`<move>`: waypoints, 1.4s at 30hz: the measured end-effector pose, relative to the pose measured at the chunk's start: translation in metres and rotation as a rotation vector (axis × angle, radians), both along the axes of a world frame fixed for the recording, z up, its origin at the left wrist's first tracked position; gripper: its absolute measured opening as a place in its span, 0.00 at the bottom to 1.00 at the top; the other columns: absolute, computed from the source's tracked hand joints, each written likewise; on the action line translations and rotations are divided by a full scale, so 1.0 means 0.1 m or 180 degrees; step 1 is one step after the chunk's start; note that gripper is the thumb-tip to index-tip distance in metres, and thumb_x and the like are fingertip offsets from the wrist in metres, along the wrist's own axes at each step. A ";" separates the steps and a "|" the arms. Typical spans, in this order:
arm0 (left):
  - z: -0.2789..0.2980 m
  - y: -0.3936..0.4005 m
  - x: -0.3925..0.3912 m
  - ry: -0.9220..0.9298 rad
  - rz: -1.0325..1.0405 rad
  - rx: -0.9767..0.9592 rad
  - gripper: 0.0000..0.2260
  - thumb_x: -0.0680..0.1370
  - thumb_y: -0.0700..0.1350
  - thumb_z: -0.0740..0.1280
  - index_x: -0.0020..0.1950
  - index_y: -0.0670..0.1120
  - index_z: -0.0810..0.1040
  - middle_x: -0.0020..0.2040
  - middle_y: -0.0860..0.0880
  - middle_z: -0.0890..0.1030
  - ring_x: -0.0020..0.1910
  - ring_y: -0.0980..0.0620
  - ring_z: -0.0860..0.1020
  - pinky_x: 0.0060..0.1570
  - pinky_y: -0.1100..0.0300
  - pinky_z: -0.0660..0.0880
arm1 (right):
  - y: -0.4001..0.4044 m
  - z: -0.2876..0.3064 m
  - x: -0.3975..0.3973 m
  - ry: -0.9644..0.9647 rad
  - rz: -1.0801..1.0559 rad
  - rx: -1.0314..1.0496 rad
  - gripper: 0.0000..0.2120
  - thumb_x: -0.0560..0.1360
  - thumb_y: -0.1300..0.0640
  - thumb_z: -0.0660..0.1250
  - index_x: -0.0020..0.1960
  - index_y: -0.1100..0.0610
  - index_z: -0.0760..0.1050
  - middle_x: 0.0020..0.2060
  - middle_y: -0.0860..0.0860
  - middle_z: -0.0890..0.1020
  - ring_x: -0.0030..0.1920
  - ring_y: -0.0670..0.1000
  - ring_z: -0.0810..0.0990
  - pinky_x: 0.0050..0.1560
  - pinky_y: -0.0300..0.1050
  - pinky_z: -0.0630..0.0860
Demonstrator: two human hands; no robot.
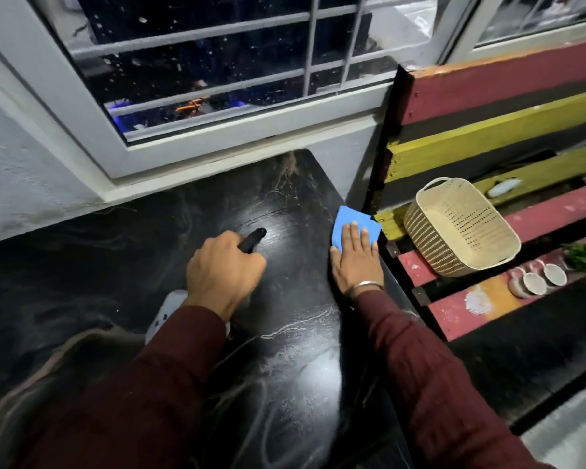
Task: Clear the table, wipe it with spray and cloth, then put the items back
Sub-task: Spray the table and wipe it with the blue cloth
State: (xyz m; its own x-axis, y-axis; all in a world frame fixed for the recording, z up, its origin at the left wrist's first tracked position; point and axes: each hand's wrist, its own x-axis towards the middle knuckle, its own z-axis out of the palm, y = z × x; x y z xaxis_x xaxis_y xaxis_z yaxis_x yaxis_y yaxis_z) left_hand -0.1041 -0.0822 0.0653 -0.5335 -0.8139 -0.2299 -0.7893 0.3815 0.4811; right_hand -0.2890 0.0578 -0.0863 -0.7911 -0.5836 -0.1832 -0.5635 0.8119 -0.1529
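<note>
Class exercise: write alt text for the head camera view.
A right hand presses a blue cloth flat on a dark table while the left hand grips a spray bottle; a basket sits aside.

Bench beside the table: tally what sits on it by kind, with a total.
Woven plastic basket, tipped on its side: 1
Small cups, lying on their sides: 3
Small green plant: 1
Total: 5

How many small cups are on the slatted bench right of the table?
3 visible, side by side in front of the basket: left cup, middle cup, right cup. The leftmost is partly hidden.
</note>
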 end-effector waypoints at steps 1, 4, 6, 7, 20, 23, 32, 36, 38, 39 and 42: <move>0.03 0.07 -0.03 0.0011 -0.0064 -0.0008 0.09 0.71 0.46 0.64 0.47 0.46 0.81 0.47 0.40 0.83 0.50 0.34 0.78 0.52 0.48 0.76 | 0.12 0.01 0.08 0.0000 -0.0101 0.0005 0.29 0.81 0.46 0.46 0.78 0.58 0.48 0.78 0.54 0.51 0.77 0.56 0.48 0.75 0.55 0.47; 0.11 0.21 -0.02 0.0037 -0.0239 0.0017 0.07 0.71 0.45 0.64 0.44 0.47 0.80 0.43 0.43 0.81 0.47 0.36 0.78 0.50 0.49 0.76 | 0.45 0.03 0.46 -0.0025 -0.0358 -0.0004 0.32 0.78 0.43 0.39 0.78 0.57 0.49 0.77 0.54 0.52 0.77 0.56 0.49 0.75 0.55 0.48; 0.19 0.27 0.04 0.0055 -0.0362 -0.0014 0.07 0.71 0.44 0.64 0.44 0.47 0.80 0.43 0.44 0.81 0.45 0.38 0.78 0.50 0.49 0.77 | 0.67 0.04 0.72 -0.0071 -0.0512 -0.0068 0.34 0.76 0.42 0.36 0.78 0.57 0.49 0.77 0.54 0.52 0.77 0.56 0.49 0.75 0.55 0.47; 0.22 0.31 0.06 0.0064 -0.0433 -0.0027 0.07 0.71 0.44 0.63 0.44 0.47 0.80 0.43 0.44 0.82 0.45 0.38 0.78 0.50 0.49 0.77 | 0.77 0.04 0.82 -0.0095 -0.0591 -0.0071 0.34 0.77 0.42 0.36 0.78 0.57 0.49 0.78 0.53 0.51 0.77 0.56 0.49 0.75 0.55 0.47; 0.21 0.65 0.11 0.0102 -0.0985 0.0079 0.07 0.69 0.43 0.63 0.42 0.46 0.80 0.39 0.44 0.80 0.40 0.39 0.75 0.42 0.52 0.72 | 1.01 -0.01 2.19 -0.0213 -0.0240 -0.0197 0.30 0.78 0.46 0.51 0.76 0.58 0.58 0.75 0.54 0.61 0.75 0.60 0.58 0.75 0.57 0.51; 0.15 0.71 0.02 0.0163 -0.0930 0.0086 0.05 0.71 0.44 0.64 0.40 0.44 0.79 0.36 0.45 0.77 0.40 0.38 0.73 0.40 0.53 0.69 | 0.59 0.01 1.98 -0.0329 0.0539 -0.0306 0.28 0.80 0.46 0.49 0.77 0.55 0.54 0.76 0.53 0.58 0.76 0.58 0.54 0.74 0.57 0.50; 0.20 0.70 -0.24 0.0136 -0.0772 0.0065 0.04 0.71 0.44 0.64 0.42 0.46 0.79 0.41 0.44 0.79 0.42 0.38 0.74 0.44 0.52 0.70 | 1.62 0.08 0.97 -0.0162 -0.1077 -0.0021 0.28 0.82 0.46 0.42 0.78 0.56 0.44 0.78 0.52 0.46 0.77 0.54 0.43 0.76 0.55 0.45; 0.15 0.80 -0.32 0.0159 -0.0700 0.0108 0.07 0.70 0.44 0.64 0.44 0.46 0.80 0.42 0.44 0.80 0.43 0.38 0.75 0.46 0.52 0.71 | 1.35 0.06 1.80 -0.0234 -0.0245 -0.0258 0.29 0.79 0.47 0.49 0.77 0.57 0.54 0.77 0.54 0.55 0.76 0.58 0.53 0.74 0.56 0.50; 0.12 0.83 -0.31 0.0128 -0.0696 0.0067 0.06 0.70 0.45 0.63 0.42 0.45 0.78 0.42 0.43 0.81 0.44 0.37 0.77 0.45 0.51 0.73 | 1.19 0.04 1.71 -0.0241 0.0521 -0.0263 0.29 0.79 0.46 0.49 0.77 0.55 0.54 0.76 0.52 0.57 0.76 0.57 0.54 0.75 0.57 0.52; 0.13 0.83 -0.30 0.0100 -0.0718 0.0032 0.05 0.70 0.45 0.63 0.41 0.45 0.78 0.41 0.43 0.81 0.44 0.36 0.77 0.44 0.51 0.72 | 1.17 0.03 1.52 -0.0192 0.0645 -0.0229 0.28 0.80 0.46 0.46 0.78 0.55 0.53 0.77 0.52 0.56 0.77 0.56 0.53 0.75 0.56 0.51; 0.17 0.79 -0.26 0.0166 -0.0718 -0.0022 0.04 0.70 0.44 0.64 0.37 0.45 0.75 0.39 0.43 0.80 0.42 0.36 0.76 0.41 0.51 0.70 | 1.29 0.04 0.99 -0.0064 0.0047 -0.0094 0.29 0.80 0.45 0.41 0.78 0.54 0.48 0.77 0.51 0.51 0.77 0.54 0.49 0.75 0.55 0.46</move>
State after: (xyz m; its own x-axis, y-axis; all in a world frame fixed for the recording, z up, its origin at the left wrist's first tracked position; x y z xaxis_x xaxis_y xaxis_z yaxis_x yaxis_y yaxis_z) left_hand -0.1306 -0.0028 0.0823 -0.7132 -0.6742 -0.1920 -0.6578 0.5489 0.5158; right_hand -0.1901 0.1864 -0.0822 -0.7788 -0.6005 -0.1814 -0.5719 0.7985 -0.1881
